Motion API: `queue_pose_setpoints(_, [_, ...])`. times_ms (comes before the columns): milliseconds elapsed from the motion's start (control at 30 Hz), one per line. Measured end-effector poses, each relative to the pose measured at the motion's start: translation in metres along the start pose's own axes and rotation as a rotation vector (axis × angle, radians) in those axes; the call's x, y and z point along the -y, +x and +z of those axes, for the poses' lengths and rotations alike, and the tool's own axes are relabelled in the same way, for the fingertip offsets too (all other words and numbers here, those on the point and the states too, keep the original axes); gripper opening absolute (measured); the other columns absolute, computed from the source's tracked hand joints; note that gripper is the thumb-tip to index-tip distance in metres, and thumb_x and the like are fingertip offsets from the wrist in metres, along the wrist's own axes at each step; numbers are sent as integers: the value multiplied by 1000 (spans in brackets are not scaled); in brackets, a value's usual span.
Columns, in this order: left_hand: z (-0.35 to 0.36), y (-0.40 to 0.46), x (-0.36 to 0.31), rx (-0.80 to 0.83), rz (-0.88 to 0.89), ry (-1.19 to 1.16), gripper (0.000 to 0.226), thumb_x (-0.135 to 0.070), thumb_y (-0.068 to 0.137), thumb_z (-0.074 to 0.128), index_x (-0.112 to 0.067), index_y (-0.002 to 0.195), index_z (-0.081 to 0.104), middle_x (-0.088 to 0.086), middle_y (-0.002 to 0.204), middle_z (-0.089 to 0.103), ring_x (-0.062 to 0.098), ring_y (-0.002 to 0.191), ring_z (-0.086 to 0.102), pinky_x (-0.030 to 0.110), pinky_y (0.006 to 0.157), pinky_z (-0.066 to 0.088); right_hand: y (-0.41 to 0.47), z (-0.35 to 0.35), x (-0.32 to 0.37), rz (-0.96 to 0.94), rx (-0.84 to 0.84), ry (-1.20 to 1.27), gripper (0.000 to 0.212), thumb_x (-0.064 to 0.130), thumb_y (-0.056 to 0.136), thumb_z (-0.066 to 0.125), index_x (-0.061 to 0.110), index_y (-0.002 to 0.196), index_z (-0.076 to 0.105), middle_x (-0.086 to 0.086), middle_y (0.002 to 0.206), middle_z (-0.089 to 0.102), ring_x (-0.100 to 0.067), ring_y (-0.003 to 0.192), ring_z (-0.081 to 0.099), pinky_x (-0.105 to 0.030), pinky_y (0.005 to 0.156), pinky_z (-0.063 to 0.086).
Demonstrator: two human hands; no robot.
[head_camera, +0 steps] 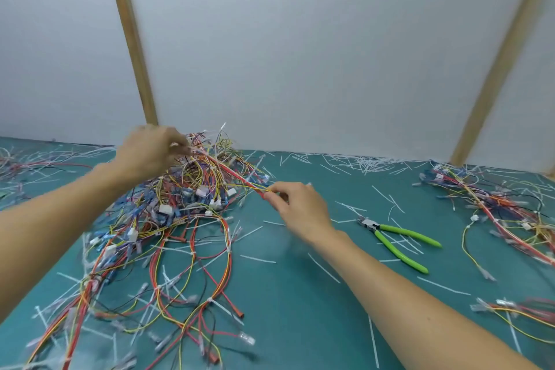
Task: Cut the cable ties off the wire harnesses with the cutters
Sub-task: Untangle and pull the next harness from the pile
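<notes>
A tangled heap of wire harnesses (180, 189) with red, yellow and blue wires, white connectors and white cable ties lies on the green mat. My left hand (150, 150) pinches wires at the top of the heap. My right hand (297, 207) pinches the lower end of a red and yellow wire bundle (237, 177) that runs taut between both hands. The cutters (396, 240), with lime-green handles, lie on the mat right of my right hand, untouched.
A second pile of harnesses (495, 207) lies at the right. Cut white tie pieces (366, 162) litter the green mat (300, 309), thickest along the white back wall. Two wooden posts (132, 39) stand against that wall.
</notes>
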State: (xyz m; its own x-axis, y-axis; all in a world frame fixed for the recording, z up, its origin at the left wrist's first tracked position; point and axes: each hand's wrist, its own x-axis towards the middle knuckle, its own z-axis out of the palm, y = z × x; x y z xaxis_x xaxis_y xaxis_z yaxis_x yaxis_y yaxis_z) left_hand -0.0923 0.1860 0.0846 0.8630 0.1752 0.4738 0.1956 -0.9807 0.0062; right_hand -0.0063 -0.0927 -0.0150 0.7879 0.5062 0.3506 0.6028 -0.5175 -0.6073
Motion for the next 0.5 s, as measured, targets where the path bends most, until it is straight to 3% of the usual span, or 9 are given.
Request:
queue_pose_setpoints(67, [-18, 18, -12, -397, -48, 10, 15, -23, 99, 61, -16, 99, 75, 12, 102, 73, 39, 92, 64, 46, 93, 43, -1, 9, 13, -12, 41, 9, 21, 42, 99, 58, 35, 81, 65, 10, 67, 59, -18, 78, 57, -33, 69, 43])
queue_pose_setpoints(133, [-30, 32, -41, -682, 104, 51, 16, -23, 103, 54, -19, 101, 69, 9, 109, 68, 37, 97, 61, 47, 102, 36, 4, 16, 27, -8, -50, 108, 20, 37, 98, 59, 33, 79, 65, 9, 73, 66, -20, 79, 60, -34, 67, 47])
queue_pose_setpoints(167, [-33, 38, -60, -676, 262, 76, 14, -20, 103, 55, -21, 102, 69, 8, 111, 67, 35, 98, 61, 46, 100, 37, 7, 18, 32, 31, -104, 147, 17, 35, 97, 59, 32, 83, 67, 7, 78, 70, -20, 80, 63, -34, 68, 48])
queue_pose_setpoints(233, [-31, 41, -92, -389, 527, 120, 21, -7, 99, 57, -21, 106, 71, 6, 116, 66, 35, 93, 65, 42, 83, 44, 10, 18, 29, 172, -162, 190, 14, 29, 96, 59, 34, 92, 71, 8, 92, 75, -18, 89, 66, -32, 72, 49])
queue_pose_setpoints(267, [-30, 39, -100, -271, 538, 121, 24, -4, 97, 57, -19, 109, 72, 5, 118, 66, 35, 90, 67, 39, 72, 44, 12, 15, 21, 253, -177, 216, 17, 24, 96, 57, 34, 92, 70, 8, 96, 75, -19, 92, 65, -32, 74, 49])
queue_pose_setpoints(367, [-26, 29, -112, -350, 471, -3, 25, 1, 94, 61, -16, 106, 73, 7, 116, 66, 34, 85, 67, 36, 53, 43, 10, -7, -19, 478, -299, 397, 22, 14, 93, 53, 28, 84, 68, 12, 84, 70, -18, 80, 62, -29, 63, 41])
queue_pose_setpoints(433, [-17, 17, -133, -324, 558, -39, 23, 0, 93, 62, -17, 106, 72, 7, 117, 63, 33, 80, 66, 39, 50, 47, 11, -29, -45, 543, -411, 493, 28, 7, 93, 52, 26, 84, 71, 15, 80, 68, -16, 77, 61, -28, 63, 42])
queue_pose_setpoints(500, [-10, 9, -156, -296, 457, -246, 9, -20, 97, 63, -22, 100, 71, 1, 116, 61, 29, 70, 63, 38, 56, 47, 11, -53, -67, 520, -472, 553, 31, 2, 94, 51, 22, 83, 71, 9, 83, 69, -18, 83, 62, -32, 77, 48])
